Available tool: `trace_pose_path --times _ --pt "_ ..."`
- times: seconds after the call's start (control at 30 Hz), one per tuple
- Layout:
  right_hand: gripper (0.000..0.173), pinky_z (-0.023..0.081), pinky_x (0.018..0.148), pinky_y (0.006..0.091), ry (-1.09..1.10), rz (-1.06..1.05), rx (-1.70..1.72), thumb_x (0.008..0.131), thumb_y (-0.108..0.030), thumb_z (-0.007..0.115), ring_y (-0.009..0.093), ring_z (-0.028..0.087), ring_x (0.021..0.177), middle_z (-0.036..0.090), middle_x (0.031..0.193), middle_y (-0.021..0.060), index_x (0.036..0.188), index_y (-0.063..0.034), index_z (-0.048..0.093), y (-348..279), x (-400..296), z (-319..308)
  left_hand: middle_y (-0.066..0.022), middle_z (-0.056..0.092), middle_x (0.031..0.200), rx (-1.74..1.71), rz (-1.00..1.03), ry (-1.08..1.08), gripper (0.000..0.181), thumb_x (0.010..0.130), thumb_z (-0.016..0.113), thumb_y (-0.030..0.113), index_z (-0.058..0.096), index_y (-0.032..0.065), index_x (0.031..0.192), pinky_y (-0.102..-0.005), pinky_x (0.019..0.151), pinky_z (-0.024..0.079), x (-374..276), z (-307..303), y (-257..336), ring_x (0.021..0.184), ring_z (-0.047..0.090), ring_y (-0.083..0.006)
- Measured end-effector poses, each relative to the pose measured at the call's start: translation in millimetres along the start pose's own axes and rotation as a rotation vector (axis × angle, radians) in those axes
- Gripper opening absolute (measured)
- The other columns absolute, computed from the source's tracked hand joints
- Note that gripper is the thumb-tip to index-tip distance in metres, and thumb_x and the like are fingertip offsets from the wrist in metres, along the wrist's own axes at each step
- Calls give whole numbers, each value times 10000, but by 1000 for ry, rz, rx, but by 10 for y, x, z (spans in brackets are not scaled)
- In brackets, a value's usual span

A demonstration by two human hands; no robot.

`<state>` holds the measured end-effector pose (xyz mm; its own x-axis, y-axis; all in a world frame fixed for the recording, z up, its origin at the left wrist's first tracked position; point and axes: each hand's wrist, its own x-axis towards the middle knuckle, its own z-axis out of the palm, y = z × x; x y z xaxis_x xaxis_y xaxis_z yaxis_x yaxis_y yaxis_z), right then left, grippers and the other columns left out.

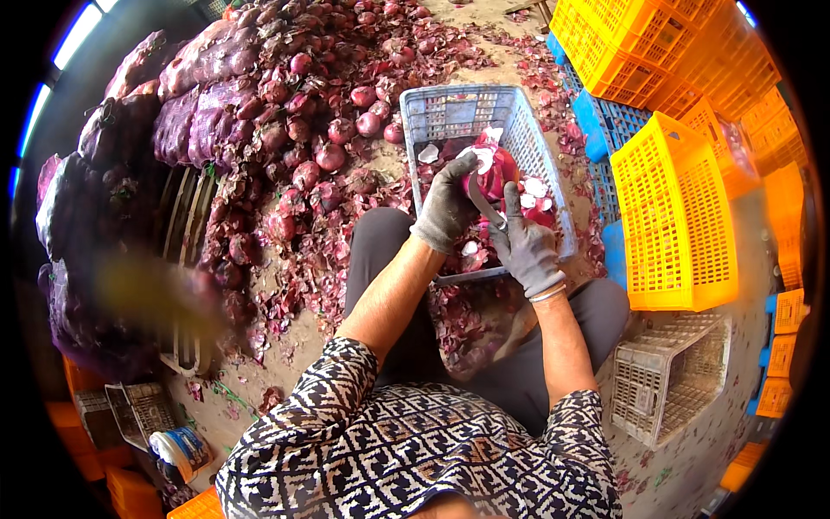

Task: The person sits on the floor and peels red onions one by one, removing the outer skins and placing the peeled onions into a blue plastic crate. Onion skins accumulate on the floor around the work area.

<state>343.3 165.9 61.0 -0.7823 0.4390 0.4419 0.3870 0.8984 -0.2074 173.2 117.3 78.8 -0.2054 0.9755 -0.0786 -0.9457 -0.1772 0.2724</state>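
My left hand (449,202), in a grey work glove, holds a red onion (498,170) over a blue-grey plastic crate (569,224). The onion's skin is partly off, with a pale patch on its upper side. A knife (481,201) is in my right hand (526,250), also gloved; its blade lies against the lower left of the onion, and my fingers hide the handle. Inside the crate, below my hands, lie onion skins and white cut onion ends (535,187).
A large heap of red onions (331,156) and loose skins spreads ahead and left, beside filled mesh sacks (217,120). Yellow plastic crates (674,214) stand at right by blue pallets (593,126). A dirty grey crate (671,379) and a bucket (181,449) are nearer me.
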Motion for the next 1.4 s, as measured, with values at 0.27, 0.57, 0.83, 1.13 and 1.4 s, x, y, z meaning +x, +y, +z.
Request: trace_pose_path --times 0.27,0.57,0.83,1.13,1.4 --pt "827 436 447 442 -75 180 148 906 -307 593 350 588 497 574 584 185 1515 -65 88 -39 96 15 -107 599 1173 67 97 46 406 853 587 204 518 54 1224 -459 959 482 8 -31 -60 1094 586 -271" --pt "829 431 459 454 -188 129 224 914 -304 589 376 589 512 581 600 214 1517 -74 68 25 63 -38 -75 613 1143 167 96 193 363 856 567 199 543 64 1192 -454 897 512 -12 -62 -9 1055 601 -242" --pt "753 407 461 452 -127 312 279 922 -301 585 345 570 493 563 597 210 1515 -120 158 21 172 -9 -96 636 1068 248 77 175 341 868 562 207 563 21 1153 -401 839 534 46 -170 -96 967 632 -236" --pt "337 449 400 248 -92 763 1345 933 -219 575 112 586 520 604 674 47 1233 -68 547 64 219 -148 -95 625 1022 424 214 189 327 825 572 97 555 -37 1123 -354 858 520 -90 38 -47 923 628 -215" --pt "514 414 421 248 -12 653 587 936 -244 561 114 520 481 589 620 38 1384 -56 393 612 45 25 -79 615 981 719 182 -2 559 642 689 -16 525 -35 1176 -315 893 490 -322 233 119 898 626 -186"
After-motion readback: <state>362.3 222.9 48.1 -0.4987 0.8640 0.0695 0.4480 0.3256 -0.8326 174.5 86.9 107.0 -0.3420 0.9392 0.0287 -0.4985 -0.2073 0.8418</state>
